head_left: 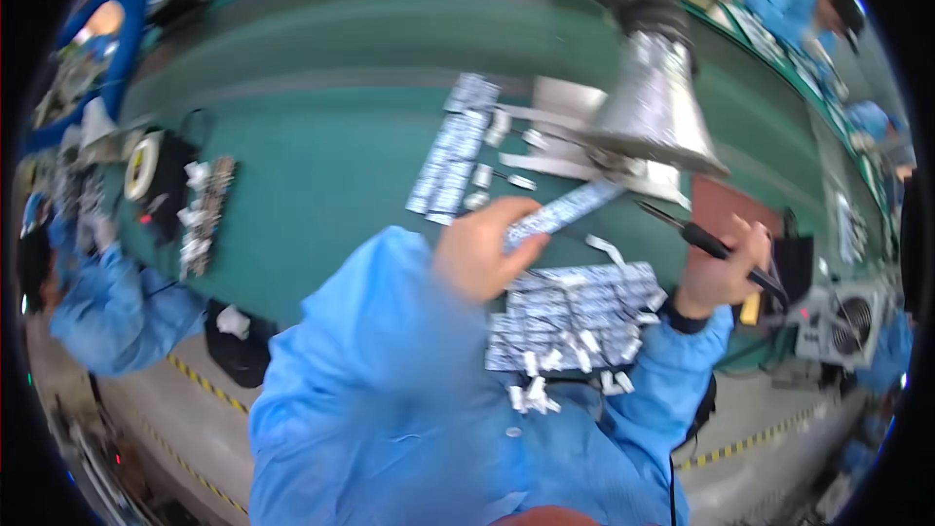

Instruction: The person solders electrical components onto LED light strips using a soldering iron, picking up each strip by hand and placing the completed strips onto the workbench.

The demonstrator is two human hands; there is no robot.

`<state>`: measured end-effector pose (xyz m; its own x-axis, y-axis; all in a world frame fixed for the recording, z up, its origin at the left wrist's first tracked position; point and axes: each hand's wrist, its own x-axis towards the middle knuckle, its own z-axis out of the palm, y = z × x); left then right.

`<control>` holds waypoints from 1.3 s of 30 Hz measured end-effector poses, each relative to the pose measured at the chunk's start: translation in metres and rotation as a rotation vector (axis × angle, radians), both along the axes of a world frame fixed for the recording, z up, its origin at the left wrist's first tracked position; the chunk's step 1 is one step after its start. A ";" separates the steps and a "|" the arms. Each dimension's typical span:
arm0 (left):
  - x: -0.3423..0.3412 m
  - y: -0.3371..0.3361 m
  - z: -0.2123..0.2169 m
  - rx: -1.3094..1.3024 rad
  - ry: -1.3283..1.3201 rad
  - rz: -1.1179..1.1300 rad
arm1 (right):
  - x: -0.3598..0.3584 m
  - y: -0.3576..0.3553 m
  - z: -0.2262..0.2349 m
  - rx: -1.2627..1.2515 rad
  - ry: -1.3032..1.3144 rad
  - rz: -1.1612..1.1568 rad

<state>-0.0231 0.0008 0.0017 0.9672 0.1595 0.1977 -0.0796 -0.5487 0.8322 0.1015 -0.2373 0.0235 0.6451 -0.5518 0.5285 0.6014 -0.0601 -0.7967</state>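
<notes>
**Pale blue-white patterned strip [565,214] in left hand [487,251], black-handled pen-shaped tool [705,240] in right hand [726,268]**

Head view: left fingers clamped on strip's near end, strip over green matte desk [321,156], far end by silver cone-shaped hood [653,107]. Right fingers wrapped round tool, metal tip just beside strip's far end. Patterned strips with white connectors [584,307] between forearms.

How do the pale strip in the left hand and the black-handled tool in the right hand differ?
Shape: the pale strip is flat and straight-edged, while the black-handled tool is slim and tapers to a thin point.
Colour: the strip is whitish-blue and patterned; the tool's handle is dark.
Pose: from the left hand the strip slopes up rightward; from the right hand the tool points up leftward.
Shared: both are elongated and hand-held.
</notes>
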 end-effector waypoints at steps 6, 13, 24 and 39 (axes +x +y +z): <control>0.007 0.005 0.004 -0.106 0.027 -0.130 | -0.040 0.033 0.006 -0.365 -0.227 0.401; 0.007 -0.002 0.004 0.001 -0.001 -0.139 | -0.046 0.032 0.005 -0.489 -0.234 0.518; 0.009 -0.005 -0.002 0.017 -0.051 -0.110 | -0.040 0.034 0.003 -0.528 -0.251 0.668; 0.008 -0.006 -0.003 0.016 -0.031 -0.105 | -0.044 0.036 0.004 -0.576 -0.201 0.682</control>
<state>-0.0149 -0.0048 -0.0011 0.9717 0.0536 0.2300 -0.1636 -0.5495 0.8193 0.0577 -0.2016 0.0278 0.6003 0.2989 0.7418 0.7766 0.0036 -0.6300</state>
